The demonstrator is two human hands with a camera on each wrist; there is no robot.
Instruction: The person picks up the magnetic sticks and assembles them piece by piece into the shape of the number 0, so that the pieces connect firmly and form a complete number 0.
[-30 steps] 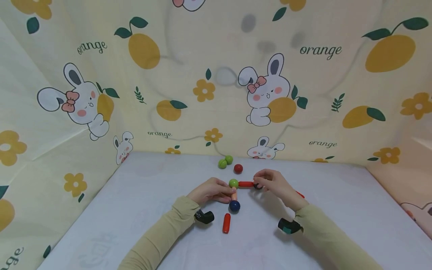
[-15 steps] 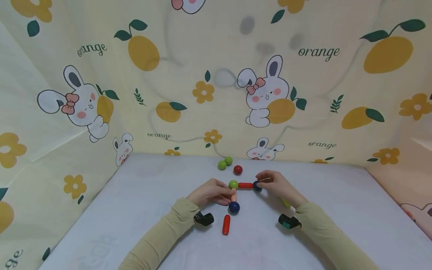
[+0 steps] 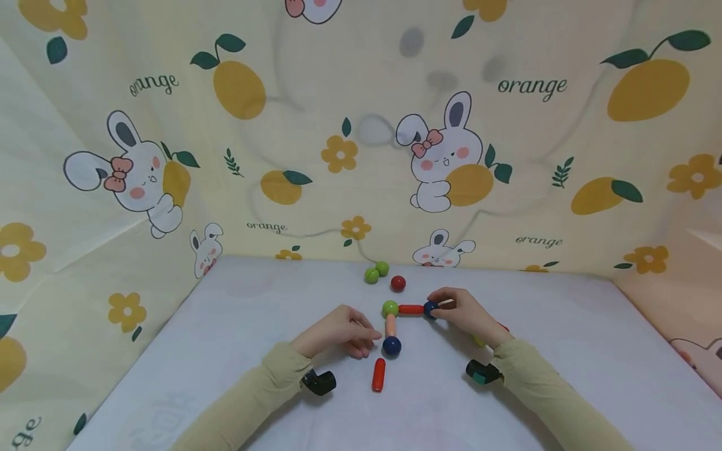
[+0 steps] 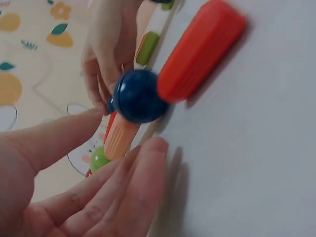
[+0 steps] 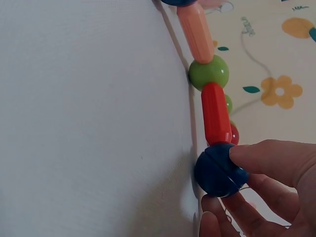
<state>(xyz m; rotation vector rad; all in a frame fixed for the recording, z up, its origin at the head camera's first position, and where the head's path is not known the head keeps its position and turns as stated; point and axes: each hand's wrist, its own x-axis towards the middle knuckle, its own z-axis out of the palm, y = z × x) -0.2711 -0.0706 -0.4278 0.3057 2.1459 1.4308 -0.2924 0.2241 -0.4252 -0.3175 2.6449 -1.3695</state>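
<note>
An L-shaped chain of magnetic toy pieces lies on the white table. At its corner sits a green ball (image 3: 390, 307). A red rod (image 3: 411, 309) runs right from it to a dark blue ball (image 5: 217, 170), which my right hand (image 3: 462, 313) pinches between thumb and fingers. Toward me, a peach rod (image 3: 390, 326) joins the green ball to another dark blue ball (image 3: 392, 346). My left hand (image 3: 341, 332) is just left of that nearer ball, holding nothing, thumb and fingers apart in the left wrist view. A loose red rod (image 3: 378, 375) lies in front.
Behind the chain are two green balls (image 3: 372, 275) and a red ball (image 3: 398, 283). A green rod (image 4: 147, 48) and a red piece (image 3: 504, 326) lie near the right forearm, partly hidden. A printed cloth (image 3: 316, 207) hangs at the back.
My left hand has let go of the peach rod and drawn back to the left and toward me. My right hand stays at the right-hand blue ball, now pinching it.
</note>
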